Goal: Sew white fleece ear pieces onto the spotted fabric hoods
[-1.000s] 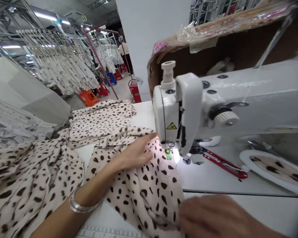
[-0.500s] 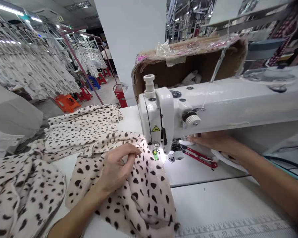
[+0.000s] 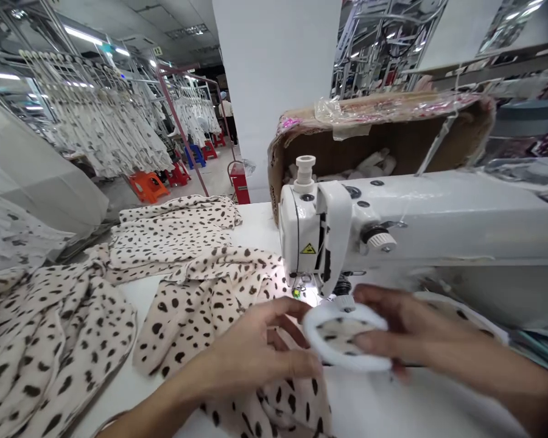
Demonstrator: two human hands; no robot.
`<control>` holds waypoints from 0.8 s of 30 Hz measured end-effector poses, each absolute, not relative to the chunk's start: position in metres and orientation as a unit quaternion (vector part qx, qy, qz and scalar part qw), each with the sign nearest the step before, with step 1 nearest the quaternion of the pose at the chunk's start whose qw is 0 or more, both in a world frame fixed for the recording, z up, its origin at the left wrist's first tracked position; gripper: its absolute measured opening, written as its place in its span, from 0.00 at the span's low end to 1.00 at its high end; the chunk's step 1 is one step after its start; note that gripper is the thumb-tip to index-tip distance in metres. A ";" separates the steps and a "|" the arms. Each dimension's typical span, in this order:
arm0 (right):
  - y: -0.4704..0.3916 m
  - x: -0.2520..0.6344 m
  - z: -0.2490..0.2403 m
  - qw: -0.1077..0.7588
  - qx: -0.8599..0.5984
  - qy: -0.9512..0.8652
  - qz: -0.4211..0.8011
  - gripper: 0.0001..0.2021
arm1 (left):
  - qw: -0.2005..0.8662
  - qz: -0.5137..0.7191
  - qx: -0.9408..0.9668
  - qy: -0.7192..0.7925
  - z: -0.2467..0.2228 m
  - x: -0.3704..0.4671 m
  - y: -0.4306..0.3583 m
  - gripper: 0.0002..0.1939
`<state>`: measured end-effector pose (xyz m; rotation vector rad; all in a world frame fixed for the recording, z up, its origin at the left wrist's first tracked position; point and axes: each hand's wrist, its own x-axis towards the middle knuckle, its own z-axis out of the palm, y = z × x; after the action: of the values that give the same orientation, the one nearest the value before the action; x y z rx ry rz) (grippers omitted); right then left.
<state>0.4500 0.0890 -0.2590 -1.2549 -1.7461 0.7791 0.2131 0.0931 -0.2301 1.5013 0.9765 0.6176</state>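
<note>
The machine [image 3: 420,225] blocked the far side of the oval piece [image 3: 340,333], clamped in the right hand [image 3: 406,328]; the left hand [image 3: 260,347], fingers apart, was beside it. Cloth [image 3: 219,304] crowded left; near right, worktop [image 3: 360,401] lay bare.

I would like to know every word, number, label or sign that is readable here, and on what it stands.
"12": small hanging sign at the back left.
Yellow warning triangle, black pictogram, no words: head of the sewing machine.
Red box on the floor: pale marking, too small to read.
White-rimmed piece: no lettering visible.
</note>
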 end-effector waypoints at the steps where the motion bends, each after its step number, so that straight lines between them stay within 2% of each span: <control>1: 0.084 0.438 -0.260 0.381 -0.468 -0.655 0.456 0.23 | 0.609 0.255 0.627 0.413 -0.230 0.214 0.092 0.19; 3: 0.081 0.424 -0.260 0.306 -0.431 -0.597 0.604 0.21 | 0.617 0.251 0.604 0.438 -0.231 0.215 0.092 0.13; 4: 0.083 0.422 -0.260 0.278 -0.428 -0.581 0.635 0.21 | 0.610 0.248 0.595 0.461 -0.232 0.214 0.094 0.11; 9: 0.096 0.428 -0.269 0.226 -0.447 -0.591 0.632 0.17 | 0.623 0.177 0.575 0.500 -0.233 0.208 0.102 0.11; 14: 0.089 0.421 -0.277 0.219 -0.466 -0.631 0.581 0.19 | 0.631 0.236 0.578 0.460 -0.234 0.211 0.101 0.14; 19: 0.085 0.416 -0.281 0.223 -0.480 -0.667 0.525 0.19 | 0.618 0.263 0.572 0.471 -0.236 0.215 0.101 0.09; 21: 0.083 0.417 -0.284 0.225 -0.490 -0.706 0.458 0.19 | 0.588 0.245 0.592 0.494 -0.233 0.213 0.102 0.07; 24: 0.074 0.420 -0.290 0.260 -0.464 -0.808 0.252 0.13 | 0.510 0.218 0.623 0.552 -0.225 0.207 0.108 0.08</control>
<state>0.4200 0.0740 -0.2898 -1.2580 -2.1884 0.6838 0.2068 0.1078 -0.2250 1.5004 1.3292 0.5257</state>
